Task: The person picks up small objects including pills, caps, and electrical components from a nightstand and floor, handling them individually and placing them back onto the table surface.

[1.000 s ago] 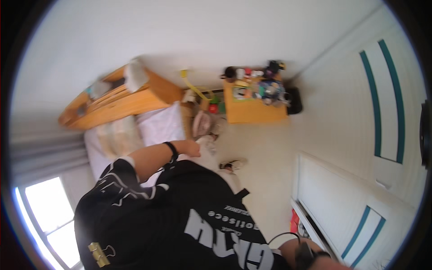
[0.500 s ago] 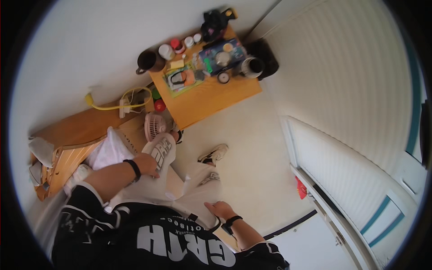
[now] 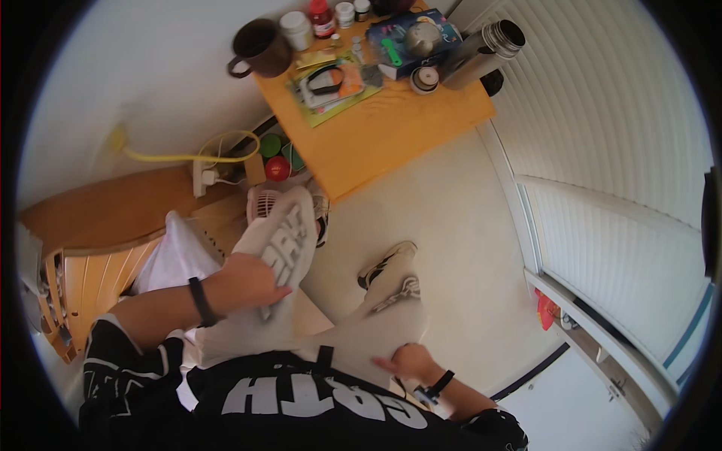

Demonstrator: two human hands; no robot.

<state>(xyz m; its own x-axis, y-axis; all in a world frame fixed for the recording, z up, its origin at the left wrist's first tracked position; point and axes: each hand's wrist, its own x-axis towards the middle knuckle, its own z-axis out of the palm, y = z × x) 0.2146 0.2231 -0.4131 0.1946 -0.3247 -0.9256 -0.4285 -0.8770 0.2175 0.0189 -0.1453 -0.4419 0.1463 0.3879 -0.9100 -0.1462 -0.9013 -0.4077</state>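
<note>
I am seated in light trousers with dark lettering. My left hand rests palm down on my left thigh near the knee, its thumb apart and other fingers partly hidden. A black band circles that wrist. Over my right thigh lies my right hand, slightly blurred, thumb stretched inward, with a black wristwatch at the wrist. Neither hand shows anything held. Beyond my knees stands a wooden table carrying a dark mug, a steel thermos, a dark blue box and a booklet.
Several small bottles, one a red bottle, line the wall side of the table. A pink fan stands beyond my left knee. A yellow cable runs to a white power strip. At right are a white ribbed panel and a drawer.
My view has shifted, so the table appears larger and higher up. Both hands stay on my thighs. The thermos now shows more of its side.
</note>
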